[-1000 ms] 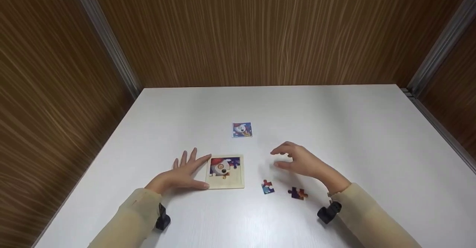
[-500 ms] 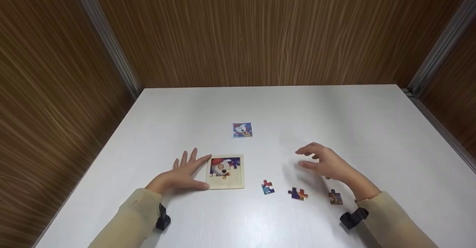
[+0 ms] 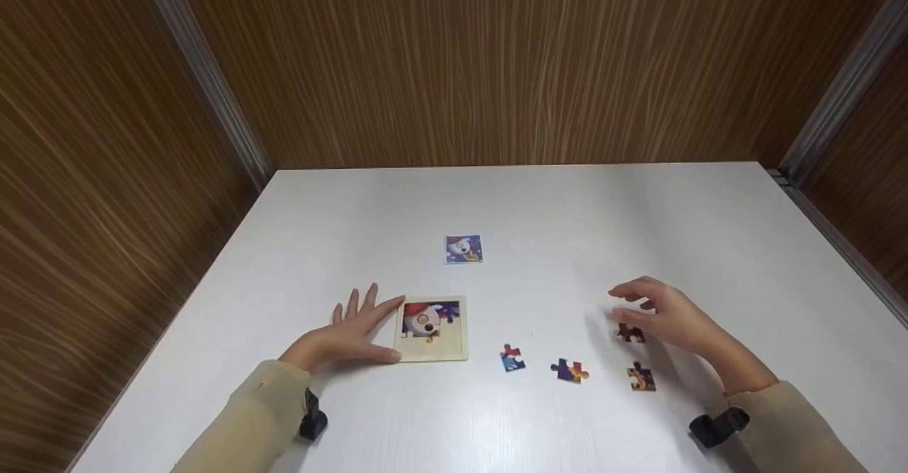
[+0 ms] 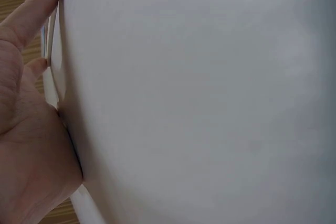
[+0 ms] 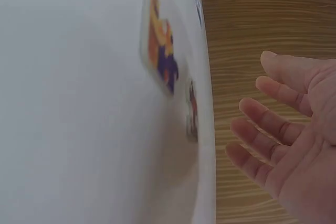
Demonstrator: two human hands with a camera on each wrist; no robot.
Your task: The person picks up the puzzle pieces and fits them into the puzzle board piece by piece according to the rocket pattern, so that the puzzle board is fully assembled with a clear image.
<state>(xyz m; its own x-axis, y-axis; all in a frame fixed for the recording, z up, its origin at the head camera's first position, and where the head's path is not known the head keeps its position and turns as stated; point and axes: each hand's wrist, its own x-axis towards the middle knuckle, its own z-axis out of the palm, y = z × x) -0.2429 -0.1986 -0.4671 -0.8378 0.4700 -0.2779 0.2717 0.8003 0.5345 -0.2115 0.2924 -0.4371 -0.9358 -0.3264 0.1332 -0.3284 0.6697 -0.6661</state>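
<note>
My left hand (image 3: 347, 337) lies spread on the table, thumb and index finger touching the left edge of a square wooden puzzle frame (image 3: 454, 349). Joined pieces showing a white dog's face (image 3: 422, 319) fill the upper part of that frame; its lower part is bare wood. Over at the right, my right hand (image 3: 670, 312) hovers with relaxed fingers and holds nothing. Below its thumb lies a dark red puzzle piece (image 3: 630, 333), partly covered. A purple and orange piece (image 3: 642, 377) lies nearer me, also seen as a tilted piece (image 5: 160, 43) in the right wrist view.
Two more loose pieces, one blue and red (image 3: 511, 358) and one purple and orange-red (image 3: 569, 370), lie right of the frame. A small picture card (image 3: 463, 249) with the dog image sits behind it. Wood-grain panels (image 3: 496, 62) stand around the white table (image 3: 340, 210).
My right hand has moved to the right across the table, uncovering two pieces that it and its forearm hid before. The left hand has stayed on the puzzle frame.
</note>
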